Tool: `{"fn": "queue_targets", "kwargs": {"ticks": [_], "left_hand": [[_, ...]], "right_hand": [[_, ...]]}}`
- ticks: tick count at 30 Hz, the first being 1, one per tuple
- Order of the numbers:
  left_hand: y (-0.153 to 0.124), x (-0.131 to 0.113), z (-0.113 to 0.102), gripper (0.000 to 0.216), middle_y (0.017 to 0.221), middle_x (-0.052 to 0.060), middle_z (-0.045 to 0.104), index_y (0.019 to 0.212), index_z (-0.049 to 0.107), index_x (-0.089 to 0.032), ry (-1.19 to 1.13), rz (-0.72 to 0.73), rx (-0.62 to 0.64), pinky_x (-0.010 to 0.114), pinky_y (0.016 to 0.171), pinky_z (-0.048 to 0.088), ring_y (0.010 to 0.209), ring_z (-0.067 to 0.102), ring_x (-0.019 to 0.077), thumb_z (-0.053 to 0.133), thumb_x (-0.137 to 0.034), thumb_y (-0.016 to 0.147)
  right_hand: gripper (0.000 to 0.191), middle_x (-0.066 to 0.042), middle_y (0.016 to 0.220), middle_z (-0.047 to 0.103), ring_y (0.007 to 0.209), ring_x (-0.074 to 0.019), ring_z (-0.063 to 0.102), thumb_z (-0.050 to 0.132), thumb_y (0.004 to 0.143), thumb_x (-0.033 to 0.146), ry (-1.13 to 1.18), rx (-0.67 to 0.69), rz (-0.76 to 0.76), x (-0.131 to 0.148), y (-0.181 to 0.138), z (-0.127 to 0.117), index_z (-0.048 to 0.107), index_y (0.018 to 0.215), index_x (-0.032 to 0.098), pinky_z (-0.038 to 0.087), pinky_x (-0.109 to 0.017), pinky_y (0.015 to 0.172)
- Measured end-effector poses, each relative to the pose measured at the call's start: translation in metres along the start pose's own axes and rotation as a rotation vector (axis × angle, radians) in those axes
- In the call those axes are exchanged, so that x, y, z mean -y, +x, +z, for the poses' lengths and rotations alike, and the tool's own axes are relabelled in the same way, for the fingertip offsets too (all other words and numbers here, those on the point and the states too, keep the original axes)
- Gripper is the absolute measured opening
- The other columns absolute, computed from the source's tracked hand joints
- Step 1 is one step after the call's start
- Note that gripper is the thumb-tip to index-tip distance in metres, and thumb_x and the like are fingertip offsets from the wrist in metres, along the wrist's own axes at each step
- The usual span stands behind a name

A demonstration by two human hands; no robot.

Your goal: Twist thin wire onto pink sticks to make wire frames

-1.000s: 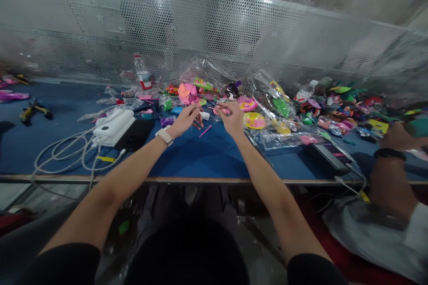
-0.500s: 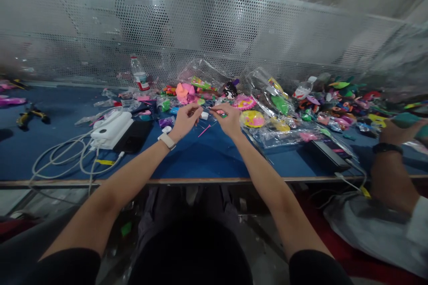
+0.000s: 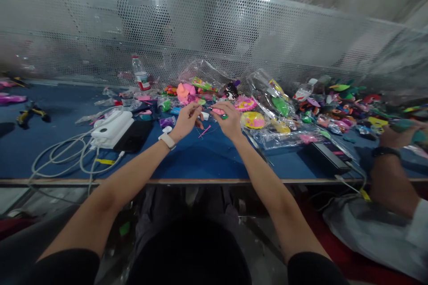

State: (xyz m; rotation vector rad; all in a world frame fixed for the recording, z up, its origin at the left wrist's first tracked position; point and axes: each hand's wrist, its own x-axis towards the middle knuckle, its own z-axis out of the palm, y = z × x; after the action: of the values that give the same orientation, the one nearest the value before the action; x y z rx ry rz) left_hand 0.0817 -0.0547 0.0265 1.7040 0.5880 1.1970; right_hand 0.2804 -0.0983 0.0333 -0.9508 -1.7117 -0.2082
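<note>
both hands have drawn closer together than a second ago, and their fingertips now almost meet just above the centre of the frame. the left hand (image 3: 186, 119), with a white wristwatch (image 3: 166, 140) on its wrist, has thumb and fingers pinched shut; whatever sits between them is too small to make out. the right hand (image 3: 229, 121) is closed in a pinch on a small pink plastic piece (image 3: 218, 111), which seems to carry a green bit at its lower edge. it is held just above the blue table top (image 3: 200, 160). a thin pink stick (image 3: 204, 131) lies on the table below the gap between the two hands, touching neither.

left of centre, a white power bank (image 3: 112, 128) lies beside a flat black phone (image 3: 135, 136), with looped white cables (image 3: 63, 156) trailing toward the table's near edge. a clear plastic bottle with a red label (image 3: 141, 75) stands upright further back, against the perforated metal screen (image 3: 234, 31). clear plastic bags of bright toy parts (image 3: 270, 98) are heaped behind and to the right of the hands. at the right edge of the frame, a co-worker's hand (image 3: 397, 136) rests on the table near a flat black box (image 3: 329, 156).
</note>
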Motion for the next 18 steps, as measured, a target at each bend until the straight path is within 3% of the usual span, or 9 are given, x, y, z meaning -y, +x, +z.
{"fn": "queue_targets", "kwargs": {"ticks": [3,6,11,18], "left_hand": [[0.002,0.000,-0.001,0.031,0.075,-0.003,0.065,0.108,0.054,-0.022,-0.019,-0.008,-0.033,0.020,0.047,0.053,0.050,0.069,0.0114,0.056,-0.053,0.109],[0.002,0.000,-0.001,0.031,0.076,-0.003,0.066,0.109,0.053,-0.022,0.010,-0.001,-0.056,0.021,0.051,0.056,0.051,0.070,0.0116,0.053,-0.053,0.110],[0.002,0.004,-0.003,0.030,0.079,0.000,0.069,0.105,0.055,-0.022,0.112,-0.009,-0.093,0.025,0.050,0.055,0.053,0.072,0.0146,0.051,-0.051,0.111],[0.003,0.012,-0.004,0.035,0.079,0.004,0.069,0.096,0.058,-0.021,0.143,-0.082,-0.101,0.028,0.049,0.055,0.057,0.073,0.0179,0.049,-0.051,0.111]], "right_hand": [[0.022,-0.009,0.120,0.073,0.112,-0.0249,0.072,0.073,0.099,0.036,-0.013,-0.098,0.044,0.000,0.000,-0.001,0.073,0.119,0.027,0.059,-0.046,0.105],[0.030,-0.007,0.111,0.075,0.100,-0.0217,0.074,0.070,0.099,0.039,0.037,-0.076,0.177,-0.002,0.000,0.000,0.069,0.126,0.026,0.062,-0.042,0.098],[0.028,-0.005,0.096,0.077,0.089,-0.0199,0.076,0.068,0.098,0.042,0.212,-0.031,0.350,-0.002,0.000,0.004,0.068,0.117,0.022,0.063,-0.037,0.088],[0.019,-0.007,0.099,0.080,0.091,-0.0217,0.078,0.068,0.096,0.035,0.188,-0.017,0.387,-0.003,0.002,0.002,0.072,0.109,0.022,0.063,-0.040,0.091]]}}
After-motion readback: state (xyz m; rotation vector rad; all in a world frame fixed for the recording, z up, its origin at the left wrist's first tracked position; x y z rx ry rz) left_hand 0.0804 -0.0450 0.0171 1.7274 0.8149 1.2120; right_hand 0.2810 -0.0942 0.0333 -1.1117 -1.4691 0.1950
